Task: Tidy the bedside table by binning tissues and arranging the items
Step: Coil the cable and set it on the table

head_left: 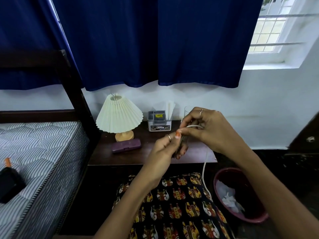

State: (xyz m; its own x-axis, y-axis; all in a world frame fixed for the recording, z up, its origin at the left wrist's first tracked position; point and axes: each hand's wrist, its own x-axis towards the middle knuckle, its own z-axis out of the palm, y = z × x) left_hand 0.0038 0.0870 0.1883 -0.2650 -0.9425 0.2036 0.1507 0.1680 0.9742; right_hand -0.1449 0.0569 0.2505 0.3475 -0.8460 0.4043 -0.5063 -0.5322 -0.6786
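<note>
Both hands meet above the dark wooden bedside table. My left hand pinches a white cable between thumb and fingers. My right hand grips a loop of the same cable, whose free end hangs down past the table's front edge. On the table stand a cream pleated lamp, a purple case lying flat in front of it, and a grey organiser box holding white tissues. A clear glass is partly hidden behind my right hand.
A maroon bin with crumpled white tissues inside sits on the floor at the lower right. A patterned cushion lies below the table. The striped mattress with a black object is on the left; blue curtains hang behind.
</note>
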